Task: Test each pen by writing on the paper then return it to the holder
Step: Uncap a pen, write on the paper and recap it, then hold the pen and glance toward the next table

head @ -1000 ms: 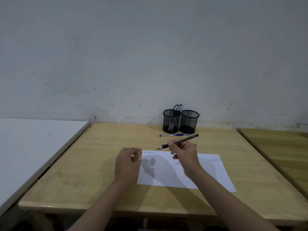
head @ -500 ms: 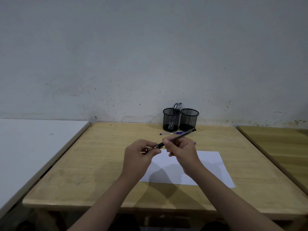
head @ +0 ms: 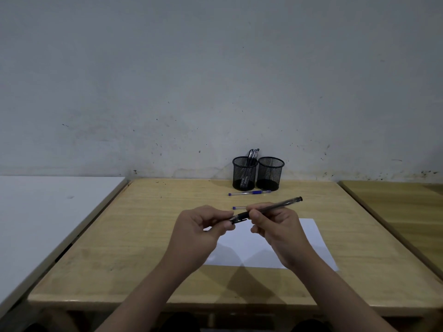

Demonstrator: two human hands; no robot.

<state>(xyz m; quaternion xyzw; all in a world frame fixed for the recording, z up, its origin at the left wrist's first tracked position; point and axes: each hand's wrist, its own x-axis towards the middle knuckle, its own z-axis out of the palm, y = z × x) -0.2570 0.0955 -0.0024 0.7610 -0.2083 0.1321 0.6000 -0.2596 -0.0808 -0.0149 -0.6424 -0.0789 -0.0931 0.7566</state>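
Observation:
My right hand (head: 279,233) grips a black pen (head: 275,206) by its barrel, held level above the white paper (head: 309,243). My left hand (head: 199,232) pinches the pen's cap (head: 237,219) at the pen's tip end. Two black mesh holders stand at the back of the wooden table: the left holder (head: 244,174) contains several pens, the right holder (head: 270,173) looks empty. A blue pen (head: 249,193) lies on the table in front of the holders. Another blue pen (head: 238,208) lies behind my hands, mostly hidden.
The wooden table (head: 134,236) meets a grey wall at its far edge. A white table (head: 36,212) stands to the left and another wooden table (head: 407,212) to the right, each across a narrow gap.
My left hand rose from the paper's edge and came to the pen's tip with the cap. Both hands now hold the pen together above the paper.

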